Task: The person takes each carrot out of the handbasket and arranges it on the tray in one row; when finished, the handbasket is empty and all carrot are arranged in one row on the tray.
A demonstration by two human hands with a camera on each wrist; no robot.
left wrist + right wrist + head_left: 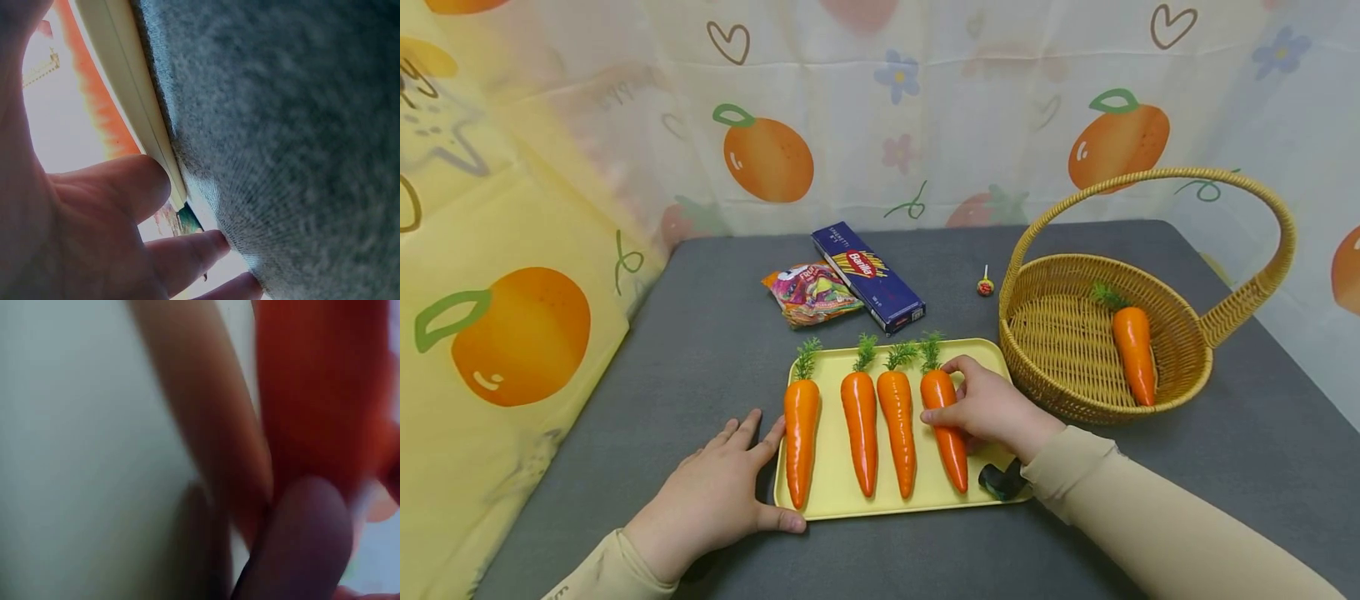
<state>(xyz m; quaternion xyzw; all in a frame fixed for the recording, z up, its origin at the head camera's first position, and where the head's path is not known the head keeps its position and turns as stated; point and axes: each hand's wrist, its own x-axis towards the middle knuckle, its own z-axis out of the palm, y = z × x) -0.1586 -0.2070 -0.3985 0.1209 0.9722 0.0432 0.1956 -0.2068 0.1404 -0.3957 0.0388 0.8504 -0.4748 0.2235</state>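
Observation:
A pale yellow tray (831, 433) bears several orange carrots with green tops, laid side by side. My right hand (1000, 408) grips the rightmost carrot (953, 467), thumb across its upper side and fingers along its right; the carrot lies low over the tray. In the right wrist view that carrot (319, 381) is blurred, close between the fingers. My left hand (707, 492) lies spread at the tray's left edge, thumb at the near corner, beside the leftmost carrot (802, 433). The left wrist view shows the thumb against the tray's rim (119, 69). Another carrot (1135, 350) lies in the wicker basket (1037, 379).
Behind the tray lie a candy bag (812, 292) and a blue spaghetti box (872, 279). A lollipop (985, 286) lies left of the basket, whose tall handle (1157, 175) arches up. A dark object (1000, 482) shows under my right wrist. Printed curtains border the grey table (715, 333).

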